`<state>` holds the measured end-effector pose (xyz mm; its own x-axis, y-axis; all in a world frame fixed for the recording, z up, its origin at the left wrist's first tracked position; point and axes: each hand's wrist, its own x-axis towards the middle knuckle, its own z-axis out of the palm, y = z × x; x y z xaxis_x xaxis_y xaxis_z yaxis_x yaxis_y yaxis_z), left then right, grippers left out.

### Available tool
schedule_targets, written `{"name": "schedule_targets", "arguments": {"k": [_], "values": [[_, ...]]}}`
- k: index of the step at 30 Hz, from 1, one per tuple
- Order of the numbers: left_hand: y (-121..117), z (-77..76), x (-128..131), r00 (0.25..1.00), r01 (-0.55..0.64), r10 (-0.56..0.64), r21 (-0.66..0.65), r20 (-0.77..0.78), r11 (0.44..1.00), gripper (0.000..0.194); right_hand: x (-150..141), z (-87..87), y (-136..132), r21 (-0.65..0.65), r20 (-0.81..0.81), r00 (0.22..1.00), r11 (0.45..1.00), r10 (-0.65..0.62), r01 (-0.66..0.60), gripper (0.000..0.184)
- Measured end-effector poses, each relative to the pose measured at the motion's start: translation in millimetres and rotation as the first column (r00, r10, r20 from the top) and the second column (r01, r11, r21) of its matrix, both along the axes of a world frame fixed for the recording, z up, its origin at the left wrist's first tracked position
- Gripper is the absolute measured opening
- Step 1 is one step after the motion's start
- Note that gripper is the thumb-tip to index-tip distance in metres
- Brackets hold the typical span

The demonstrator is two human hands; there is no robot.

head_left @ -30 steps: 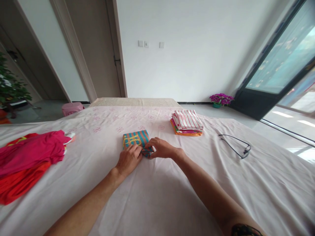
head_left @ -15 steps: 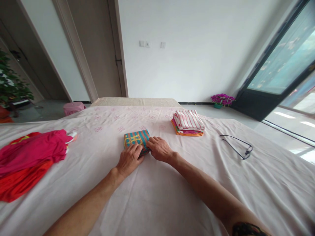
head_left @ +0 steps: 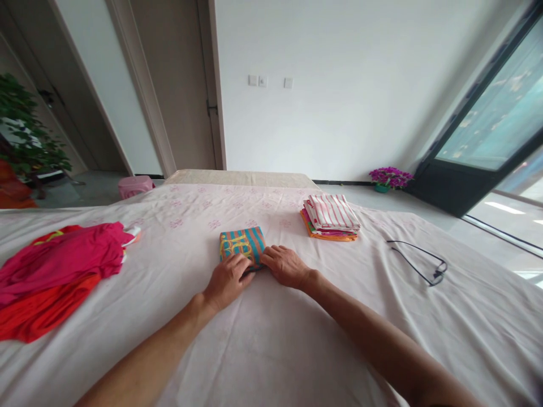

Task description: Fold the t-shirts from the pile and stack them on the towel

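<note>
A small folded piece of clothing (head_left: 242, 242), striped teal and brown with yellow lettering, lies flat on the pale bedsheet (head_left: 271, 350) in front of me. My left hand (head_left: 231, 278) grips its near left edge, with fingers on top and the thumb low at the front. At the near right corner, my right hand (head_left: 286, 264) has its fingers closed on the edge. The fingers hide part of the near side. To the right sits a stack of folded clothes (head_left: 331, 216), with a white and red striped piece on top.
Loose pink and red clothes (head_left: 63, 265) lie in a heap at the left. A pair of eyeglasses (head_left: 418, 260) rests on the sheet at the right. Beyond the bed stand a pink stool (head_left: 136, 185) and a pot of purple flowers (head_left: 389, 178).
The view has shifted slightly, so everything sits a little further right. The folded clothing's near edge looks flatter, and both hands still hold it in about the same place.
</note>
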<state>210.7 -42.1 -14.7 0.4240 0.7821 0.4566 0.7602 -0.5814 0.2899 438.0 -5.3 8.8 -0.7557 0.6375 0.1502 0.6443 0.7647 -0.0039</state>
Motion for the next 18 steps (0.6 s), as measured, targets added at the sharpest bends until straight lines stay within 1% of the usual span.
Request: {"name": "schedule_targets", "arguments": {"k": [1,2,4,6,7,9,11,13,16,18], "values": [[0,2.5,-6,0.996,0.014,-0.011,-0.033,0.084,0.999,0.014,6,2.0,0,-0.035,-0.009,1.000,0.999,-0.002,0.001,0.029],[1,4.9,-12,0.986,0.006,0.003,-0.053,0.169,0.999,0.019,10,4.6,0,-0.069,-0.033,0.999,0.997,-0.029,0.026,0.036],[7,8.8,-20,0.948,-0.075,0.090,-0.060,0.307,0.995,0.027,13,10.9,2,-0.115,-0.126,0.980,0.984,-0.152,0.138,0.046],[17,9.1,-21,0.918,-0.182,0.185,-0.044,0.352,0.982,0.030,4,16.0,7,-0.121,-0.260,0.928,0.963,-0.265,0.241,0.051],[22,7.3,-19,0.917,-0.224,0.222,-0.033,0.330,0.974,0.032,-6,16.8,9,-0.111,-0.323,0.903,0.959,-0.283,0.260,0.052],[30,0.0,-10,0.934,-0.290,0.287,-0.019,0.213,0.957,0.038,-31,12.9,15,-0.071,-0.406,0.881,0.970,-0.242,0.233,0.051],[33,-10.4,0,0.935,-0.349,0.349,-0.012,0.063,0.937,0.045,-56,1.1,17,-0.034,-0.414,0.885,0.975,-0.213,0.219,0.050],[31,-20.1,5,0.921,-0.386,0.384,-0.021,-0.059,0.922,0.054,-75,-15.3,17,-0.030,-0.367,0.901,0.971,-0.232,0.238,0.054],[26,-28.0,3,0.905,-0.403,0.391,-0.044,-0.165,0.914,0.064,-80,-35.5,15,-0.038,-0.267,0.917,0.954,-0.295,0.296,0.055],[22,-28.7,-5,0.904,-0.392,0.376,-0.045,-0.203,0.919,0.066,-73,-40.2,14,-0.047,-0.206,0.923,0.946,-0.325,0.322,0.056]]}}
